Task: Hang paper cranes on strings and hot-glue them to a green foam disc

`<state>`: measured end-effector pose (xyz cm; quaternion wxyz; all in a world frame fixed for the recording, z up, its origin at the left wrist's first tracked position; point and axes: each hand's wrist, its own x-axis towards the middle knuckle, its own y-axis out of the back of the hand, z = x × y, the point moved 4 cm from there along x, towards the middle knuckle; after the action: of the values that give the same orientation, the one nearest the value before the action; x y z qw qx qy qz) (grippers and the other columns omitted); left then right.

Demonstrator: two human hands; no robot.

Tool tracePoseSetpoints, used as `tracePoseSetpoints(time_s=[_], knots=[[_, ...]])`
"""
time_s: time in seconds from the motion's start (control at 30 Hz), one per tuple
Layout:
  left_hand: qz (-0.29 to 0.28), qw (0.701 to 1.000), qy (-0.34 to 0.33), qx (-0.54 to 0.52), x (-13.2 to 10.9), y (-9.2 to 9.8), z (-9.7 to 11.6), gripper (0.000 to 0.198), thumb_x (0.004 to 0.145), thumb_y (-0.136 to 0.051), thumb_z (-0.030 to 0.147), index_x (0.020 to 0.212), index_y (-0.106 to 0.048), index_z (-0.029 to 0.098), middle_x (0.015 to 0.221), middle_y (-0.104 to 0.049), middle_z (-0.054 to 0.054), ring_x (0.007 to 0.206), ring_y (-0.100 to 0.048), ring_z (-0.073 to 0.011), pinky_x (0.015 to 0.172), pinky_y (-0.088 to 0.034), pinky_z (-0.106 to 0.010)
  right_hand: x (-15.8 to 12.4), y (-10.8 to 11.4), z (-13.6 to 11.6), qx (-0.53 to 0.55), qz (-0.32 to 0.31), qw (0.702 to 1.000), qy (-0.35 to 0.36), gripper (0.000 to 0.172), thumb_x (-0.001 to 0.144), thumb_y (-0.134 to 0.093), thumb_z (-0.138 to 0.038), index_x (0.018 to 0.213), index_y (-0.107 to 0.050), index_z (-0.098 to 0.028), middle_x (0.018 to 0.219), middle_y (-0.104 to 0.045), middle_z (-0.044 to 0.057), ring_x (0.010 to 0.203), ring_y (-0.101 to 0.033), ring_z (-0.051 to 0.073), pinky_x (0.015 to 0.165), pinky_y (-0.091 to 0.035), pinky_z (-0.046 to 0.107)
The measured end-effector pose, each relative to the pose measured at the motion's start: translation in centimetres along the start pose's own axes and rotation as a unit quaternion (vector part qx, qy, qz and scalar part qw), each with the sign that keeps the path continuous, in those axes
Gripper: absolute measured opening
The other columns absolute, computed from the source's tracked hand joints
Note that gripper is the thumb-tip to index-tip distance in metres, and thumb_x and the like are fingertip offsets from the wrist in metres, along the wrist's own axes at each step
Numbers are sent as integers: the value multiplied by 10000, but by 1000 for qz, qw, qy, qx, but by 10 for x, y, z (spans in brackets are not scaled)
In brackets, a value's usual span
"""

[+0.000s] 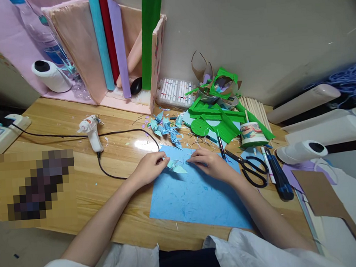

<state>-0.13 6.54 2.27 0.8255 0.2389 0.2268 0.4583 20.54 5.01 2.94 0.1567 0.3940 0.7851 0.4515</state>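
Over on the left, the power strip sits at the table's edge, and the glue gun stands on the wood, its cord looping away, neither hand on it. Next comes the left hand, thumb and forefinger closed together at the near edge of a pale green folded paper piece, which is just above the blue sheet, between the two hands. The piece has pointed ends and looks mostly folded to me, though from here I can't tell whether every crease is made. Just beyond it lies a pile of blue folded pieces, pointed in the same way; I'd take those as done and set aside, with this one in hand as what's left to settle. A fine white strand curves by the piece; whether it is fixed there I can't make out. The right hand is near, fingers drawn together and tips low over the sheet; I can't tell if they pinch anything thin. Farther right, the black scissors and the utility knife lie untouched
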Motion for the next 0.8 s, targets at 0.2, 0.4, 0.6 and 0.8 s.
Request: tracePoseSetpoints(time_s=[0.2,0.4,0.6,0.8], knots=[[-2,1000,-4,-6,1,-2,-2,330,867,-390,371,602,-364,175,572,-387,46,571,-385,-100,544,-243,-231,6,6,-9,38,36,999,-14,139,871,-523,-221,939,-641,-190,924,-627,82,891,-566,189,779,-465,342],[5,1000,4,-7,0,-1,1,335,865,-393,374,598,-366,173,572,-392,44,577,-386,-102,544,-240,-231,16,-5,-19,159,28,983,-86,174,822,-585,-227,992,-590,-188,922,-649,48,751,-582,139,656,-464,262],[7,1000,12,-9,0,0,1,342,862,-396,391,599,-382,173,574,-403,42,575,-393,-105,546,-243,-235,22,-13,-18,247,29,961,-122,141,828,-566,-223,945,-628,-175,845,-661,30,731,-587,126,675,-462,250],[15,1000,19,-11,-1,0,3,341,864,-395,398,604,-395,177,578,-421,39,580,-420,-111,559,-263,-238,23,-10,-17,249,42,959,-131,125,812,-604,-272,843,-677,-175,799,-658,33,730,-583,133,677,-447,252]])
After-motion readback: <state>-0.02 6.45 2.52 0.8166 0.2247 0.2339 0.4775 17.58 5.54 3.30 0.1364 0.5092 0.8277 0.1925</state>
